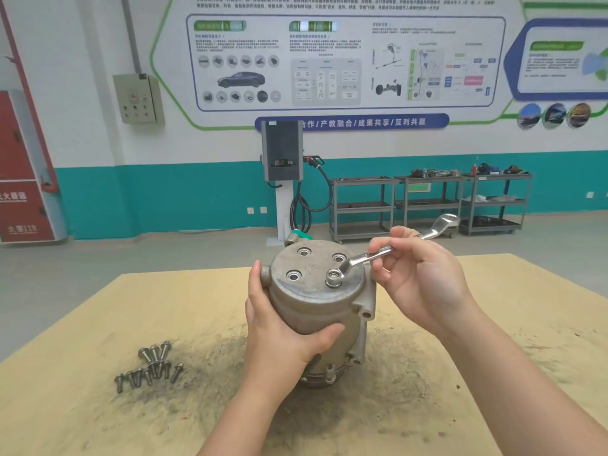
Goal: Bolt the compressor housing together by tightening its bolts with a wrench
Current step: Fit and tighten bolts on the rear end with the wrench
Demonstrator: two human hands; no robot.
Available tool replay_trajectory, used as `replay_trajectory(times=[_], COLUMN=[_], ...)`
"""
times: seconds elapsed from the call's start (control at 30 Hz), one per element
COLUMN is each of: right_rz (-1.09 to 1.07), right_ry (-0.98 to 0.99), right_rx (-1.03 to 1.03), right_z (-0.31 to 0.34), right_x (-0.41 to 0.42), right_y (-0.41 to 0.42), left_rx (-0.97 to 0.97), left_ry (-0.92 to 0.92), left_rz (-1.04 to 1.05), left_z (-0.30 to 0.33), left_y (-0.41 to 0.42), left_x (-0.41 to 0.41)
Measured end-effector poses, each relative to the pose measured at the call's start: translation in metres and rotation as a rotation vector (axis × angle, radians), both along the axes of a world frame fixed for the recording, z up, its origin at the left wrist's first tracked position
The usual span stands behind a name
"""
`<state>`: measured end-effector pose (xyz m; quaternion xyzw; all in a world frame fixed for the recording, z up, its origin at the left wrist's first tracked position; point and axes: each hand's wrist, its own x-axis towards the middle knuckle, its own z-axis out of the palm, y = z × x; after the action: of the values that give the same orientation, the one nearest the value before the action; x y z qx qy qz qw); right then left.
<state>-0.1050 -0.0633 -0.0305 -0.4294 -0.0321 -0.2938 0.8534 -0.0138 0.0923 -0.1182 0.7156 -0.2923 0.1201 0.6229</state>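
The compressor housing (316, 297) stands upright on the tan tabletop (98, 324), its round end cap facing up with four bolt recesses; three of them each hold a bolt sunk low, while the near-right bolt (334, 276) sits raised above the cap. The ring end of the wrench (388, 250) is fitted over that raised bolt, and its handle slants up and away to the right. The right hand (418, 274) holds the wrench shaft about midway, fingers curled over it, just right of the housing. The left hand (283, 327) wraps around the housing's left side, thumb across the front and fingers behind. A cluster of loose bolts (149, 365) lies on the tabletop to the left, well apart from both hands, beside a dark sooty smear around the housing's base
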Motion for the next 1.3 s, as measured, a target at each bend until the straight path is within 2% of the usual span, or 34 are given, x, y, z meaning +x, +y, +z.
replay_trajectory(times=[0.1,0.17,0.23,0.3,0.37,0.47,0.5,0.57,0.63,0.7,0.83,0.9,1.0,1.13,1.23,1.3], right_rz=[0.024,-0.050,-0.171,-0.307,-0.550,-0.895,-0.923,-0.942,-0.946,-0.852,-0.516,-0.333,-0.187,-0.032,-0.020,-0.090], right_ry=[0.029,0.001,-0.108,-0.244,-0.330,-0.361,-0.376,-0.433,-0.549,-0.566,-0.276,-0.165,-0.077,-0.024,-0.005,-0.048], right_rx=[-0.025,-0.006,0.000,-0.083,-0.374,-1.004,-1.109,-1.159,-1.083,-0.819,-0.115,0.091,0.147,0.094,0.016,0.015], right_z=[0.000,-0.006,-0.018,-0.039,-0.058,-0.071,-0.071,-0.063,-0.051,-0.036,-0.013,-0.011,-0.013,-0.008,-0.004,-0.011], right_x=[0.003,0.003,-0.003,-0.012,-0.017,-0.013,-0.011,-0.009,-0.010,-0.014,-0.019,-0.016,-0.007,-0.002,-0.001,-0.003], right_y=[-0.004,-0.001,0.010,0.028,0.048,0.069,0.072,0.074,0.074,0.072,0.048,0.033,0.021,0.008,0.003,0.008], left_rx=[0.005,0.009,0.006,0.012,0.009,-0.036,-0.071,-0.093,-0.045,-0.016,0.026,0.034,0.033,0.019,0.012,0.004], left_ry=[-0.012,-0.004,0.007,-0.006,-0.014,0.010,0.028,0.050,0.030,-0.002,-0.001,0.011,-0.008,0.005,0.015,0.000], left_rz=[-0.006,-0.010,0.001,0.022,0.046,0.043,0.025,0.030,0.051,0.048,0.026,0.023,0.021,0.019,0.008,0.005], left_z=[0.000,0.000,-0.001,-0.004,-0.005,-0.007,-0.007,-0.008,-0.006,-0.005,-0.003,-0.002,-0.002,-0.001,0.000,-0.002], left_y=[-0.001,-0.002,-0.003,-0.004,-0.006,-0.011,-0.013,-0.014,-0.009,-0.006,-0.004,-0.003,-0.003,-0.003,-0.002,-0.004], left_x=[0.000,0.000,-0.001,-0.001,0.000,0.000,0.001,0.002,0.000,0.000,0.001,-0.001,-0.001,-0.002,-0.002,0.000])
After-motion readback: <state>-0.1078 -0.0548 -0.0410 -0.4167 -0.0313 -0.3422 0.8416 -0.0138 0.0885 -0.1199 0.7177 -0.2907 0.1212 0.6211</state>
